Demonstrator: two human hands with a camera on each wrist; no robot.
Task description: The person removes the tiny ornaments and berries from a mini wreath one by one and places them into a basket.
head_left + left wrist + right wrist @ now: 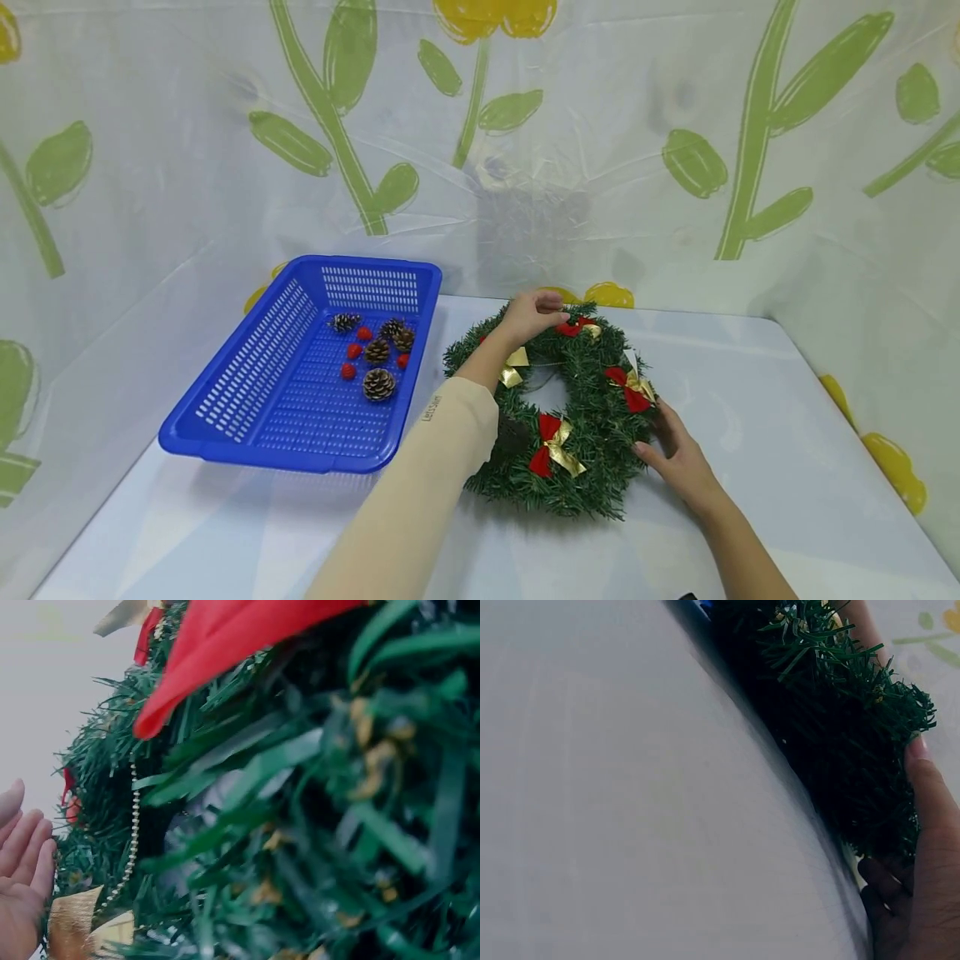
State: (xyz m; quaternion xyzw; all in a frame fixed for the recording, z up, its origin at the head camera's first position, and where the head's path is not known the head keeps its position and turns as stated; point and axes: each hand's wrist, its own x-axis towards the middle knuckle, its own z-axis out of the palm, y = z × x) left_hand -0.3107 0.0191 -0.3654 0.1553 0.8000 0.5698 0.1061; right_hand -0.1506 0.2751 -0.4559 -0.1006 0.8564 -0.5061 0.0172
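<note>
We see the wreath [570,408] lying flat on the white table [787,433], a little right of centre, with our two hands on its rim. The left hand [534,314] rests on the top of the ring at about 12 o'clock, fingers curled loosely over the green needles beside a red bow [576,327]; whether it truly pinches anything we cannot tell. The right hand [678,460] sits at the outer edge near 4 o'clock, fingers nearly straight and pressed against the needles, thumb up along the side, as the right wrist view shows [930,817]. It grips nothing.

At 9 o'clock from the wreath stands the blue basket [247,392], its near right corner just beside the wreath's left edge, so there is little room on that side. Inside it lie pine cones [378,384] and small red berries [348,371], gathered toward the far right part of its floor.

Open table runs toward 3 o'clock as far as the table's right edge, and toward 6 o'clock in front of us. At 12 o'clock the flowered curtain [675,167] closes in right behind the wreath.
</note>
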